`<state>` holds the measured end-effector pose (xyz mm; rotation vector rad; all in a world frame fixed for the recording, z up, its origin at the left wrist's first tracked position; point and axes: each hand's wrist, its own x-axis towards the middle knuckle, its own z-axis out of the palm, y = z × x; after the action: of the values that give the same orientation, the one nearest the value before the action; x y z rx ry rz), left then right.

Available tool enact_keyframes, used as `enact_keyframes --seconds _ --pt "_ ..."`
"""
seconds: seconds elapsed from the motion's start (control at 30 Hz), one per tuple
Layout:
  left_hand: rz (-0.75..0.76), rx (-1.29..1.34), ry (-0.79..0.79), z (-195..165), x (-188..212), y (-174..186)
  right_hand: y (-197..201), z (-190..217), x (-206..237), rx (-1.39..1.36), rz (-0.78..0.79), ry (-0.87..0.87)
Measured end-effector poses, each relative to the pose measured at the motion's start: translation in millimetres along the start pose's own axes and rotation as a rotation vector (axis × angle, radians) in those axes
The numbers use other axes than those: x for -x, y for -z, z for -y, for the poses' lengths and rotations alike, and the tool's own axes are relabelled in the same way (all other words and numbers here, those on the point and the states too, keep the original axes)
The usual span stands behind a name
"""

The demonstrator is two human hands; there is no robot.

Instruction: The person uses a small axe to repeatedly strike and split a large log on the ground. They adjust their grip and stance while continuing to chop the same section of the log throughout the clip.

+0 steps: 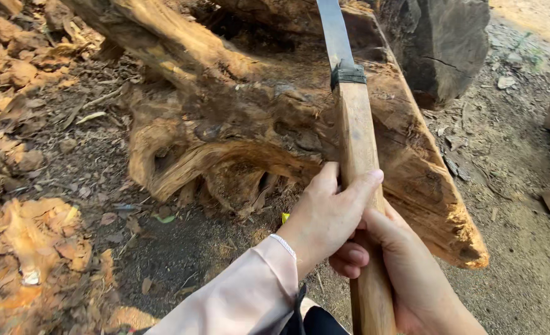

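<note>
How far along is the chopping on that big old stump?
Done: wood chips litter the ground at left, and the stump shows raw, pale cut faces. In hand: both the left hand and right hand grip the wooden handle of a long blade raised over it. Left: most of the stump remains whole.

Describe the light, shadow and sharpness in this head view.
Head view: daylight, patchy; sun blows out the wood chips at lower left and the ground at top right, while the hollow under the big log sits in shade. The left hand and right hand on the wooden handle are sharp; the blade shows slight sheen.
</note>
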<state>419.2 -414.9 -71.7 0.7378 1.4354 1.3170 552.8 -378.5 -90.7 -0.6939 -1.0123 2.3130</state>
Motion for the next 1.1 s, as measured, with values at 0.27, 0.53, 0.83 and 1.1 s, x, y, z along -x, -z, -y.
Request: enact_keyframes --seconds 0.27,0.53,0.83,1.1 --pt "-0.051 0.081 -0.159 71.7 124.6 -33.9 -7.6 -36.2 70.8 0.286 -0.295 -0.162" --pt "0.058 0.171 -0.364 67.6 145.9 -128.8 30.3 11.8 151.3 0.304 -0.075 0.235" --pt "0.557 0.291 0.045 77.2 149.3 -254.6 109.8 109.5 219.0 0.242 -0.359 0.591" --pt "0.554 0.222 0.191 107.9 124.6 -468.2 303.0 217.8 283.6 0.156 -0.472 0.458"
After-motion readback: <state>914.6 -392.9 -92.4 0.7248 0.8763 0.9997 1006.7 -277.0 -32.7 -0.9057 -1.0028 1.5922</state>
